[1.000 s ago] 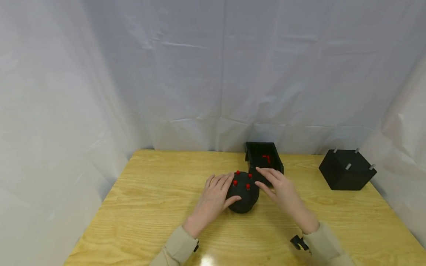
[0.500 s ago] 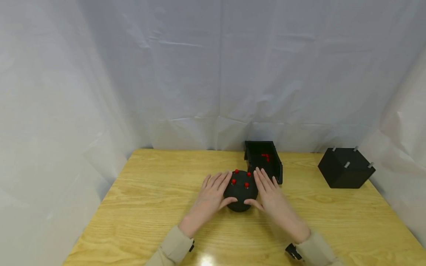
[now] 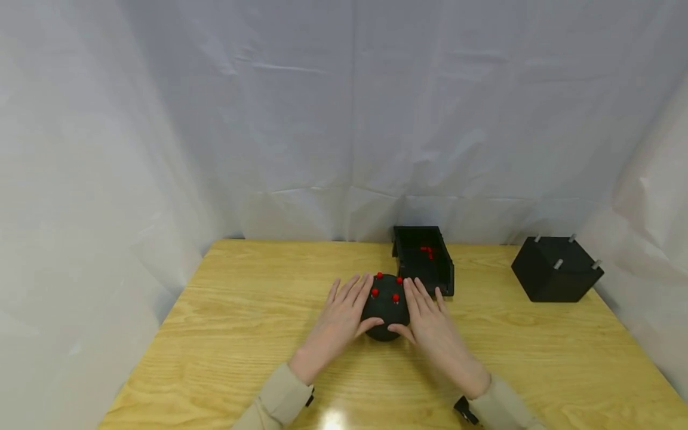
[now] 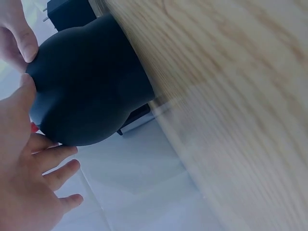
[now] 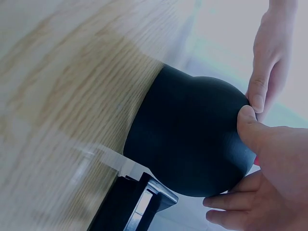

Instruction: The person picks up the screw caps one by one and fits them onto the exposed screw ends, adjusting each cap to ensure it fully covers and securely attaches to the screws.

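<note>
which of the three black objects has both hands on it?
The round black dome with red pegs, at table centre. The open box and the cube stand untouched.

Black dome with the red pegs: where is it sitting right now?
In the head view the black dome stands on the wooden table near the middle, cupped between the left hand and right hand, just in front of the open black box.

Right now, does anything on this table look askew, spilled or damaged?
Nothing stands out. Both hands, left hand and right hand, cup the black dome with red pegs. The open black box sits behind it, and the black cube stands apart at right. Nothing looks spilled or broken.
</note>
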